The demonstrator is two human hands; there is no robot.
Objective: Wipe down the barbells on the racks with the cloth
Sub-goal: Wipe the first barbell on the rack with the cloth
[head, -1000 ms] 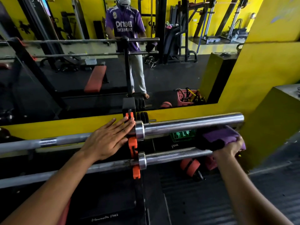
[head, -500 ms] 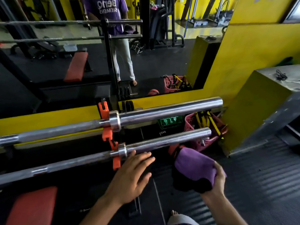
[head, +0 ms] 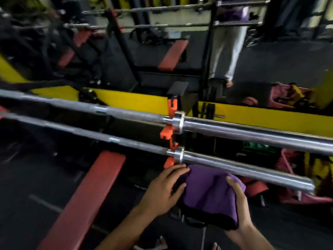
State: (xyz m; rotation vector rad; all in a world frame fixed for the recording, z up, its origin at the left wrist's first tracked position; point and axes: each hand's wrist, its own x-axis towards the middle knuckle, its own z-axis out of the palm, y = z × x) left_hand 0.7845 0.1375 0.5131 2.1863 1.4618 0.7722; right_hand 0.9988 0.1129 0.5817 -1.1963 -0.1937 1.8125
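Note:
Two steel barbells lie across orange rack hooks (head: 166, 134): the upper barbell (head: 252, 132) and, below it, the lower barbell (head: 243, 170). A folded purple cloth (head: 207, 193) with a black underside is held just below the lower barbell's sleeve. My right hand (head: 237, 210) grips the cloth's right side, thumb on top. My left hand (head: 164, 190) holds the cloth's left edge, fingers curled over it, near the lower collar.
A red padded bench (head: 86, 195) runs under the bars at left. A mirror above the yellow ledge (head: 129, 100) reflects a person, benches and racks. Pink baskets (head: 295, 177) with gear sit on the floor at right. Black floor lies below.
The view swung left and down. My left hand moved right onto the cloth's edge. The cloth rose closer to the lower barbell's sleeve, now held by both hands.

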